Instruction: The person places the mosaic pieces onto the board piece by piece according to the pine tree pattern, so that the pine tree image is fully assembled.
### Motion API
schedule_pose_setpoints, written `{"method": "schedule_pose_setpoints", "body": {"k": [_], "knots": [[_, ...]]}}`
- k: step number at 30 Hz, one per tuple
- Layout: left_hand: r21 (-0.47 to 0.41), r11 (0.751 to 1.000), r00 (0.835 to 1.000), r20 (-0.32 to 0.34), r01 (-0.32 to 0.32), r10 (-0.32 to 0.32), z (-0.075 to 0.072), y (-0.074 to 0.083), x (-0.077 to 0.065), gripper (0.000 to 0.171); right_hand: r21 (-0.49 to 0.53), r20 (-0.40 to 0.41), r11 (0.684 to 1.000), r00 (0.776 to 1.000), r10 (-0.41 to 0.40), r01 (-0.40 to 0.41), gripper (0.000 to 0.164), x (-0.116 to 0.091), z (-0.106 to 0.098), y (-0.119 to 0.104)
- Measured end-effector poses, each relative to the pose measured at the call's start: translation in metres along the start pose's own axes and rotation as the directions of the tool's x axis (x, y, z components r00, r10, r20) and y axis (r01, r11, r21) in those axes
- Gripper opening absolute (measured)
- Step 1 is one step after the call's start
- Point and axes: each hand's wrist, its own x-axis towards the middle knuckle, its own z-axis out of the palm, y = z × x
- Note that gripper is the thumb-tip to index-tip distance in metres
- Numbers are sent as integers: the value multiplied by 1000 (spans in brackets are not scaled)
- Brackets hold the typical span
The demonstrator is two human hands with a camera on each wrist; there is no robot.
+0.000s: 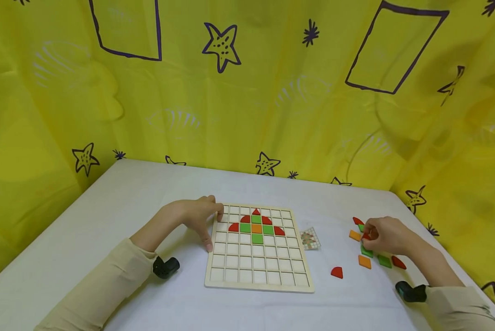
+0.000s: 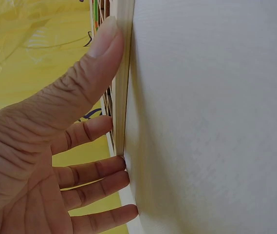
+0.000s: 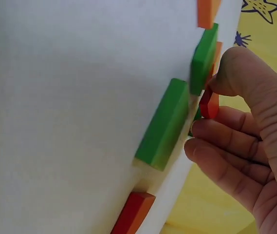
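Observation:
A light wooden grid board [image 1: 260, 288] lies on the table, bearing a pattern of red quarter-round pieces, a red triangle [image 1: 256, 212] at its top, green squares [image 1: 257, 238] and one orange square [image 1: 256, 228]. My left hand [image 1: 198, 218] rests at the board's upper left edge, fingers spread; its thumb [image 2: 87, 80] touches the rim in the left wrist view. Over the loose pieces at the right, my right hand [image 1: 387, 235] pinches a small red piece [image 3: 209, 105] between thumb and fingers. Its full outline is partly hidden. Green blocks [image 3: 162, 126] lie just beside these fingertips.
A small pattern card [image 1: 310, 239] lies against the board's right side. One red quarter-round piece [image 1: 337, 272] sits apart, between board and pile. Orange pieces [image 1: 365, 262] and another red piece [image 1: 398, 262] lie around the right hand. A yellow curtain [image 1: 247, 115] hangs behind the table.

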Motion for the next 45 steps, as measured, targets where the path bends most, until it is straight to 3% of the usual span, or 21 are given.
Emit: {"method": "schedule_pose_setpoints", "body": {"k": [7, 14, 30, 45], "knots": [[15, 1000, 1000, 2, 1, -1, 0, 0, 0, 66, 23, -134, 994, 985, -105, 109, 24, -1, -2, -5], [13, 1000, 1000, 1, -1, 1, 0, 0, 0, 66, 18, -187, 987, 970, -155, 161, 24, 0, -5, -21], [1, 1000, 1000, 3, -2, 2, 0, 0, 1, 66, 3, -235, 949, 923, -305, 315, 18, 8, -11, -70], [-2, 1000, 1000, 4, -6, 6, 0, 1, 0, 66, 28, -217, 929, 910, -354, 368, 19, 21, -7, -104]]}}
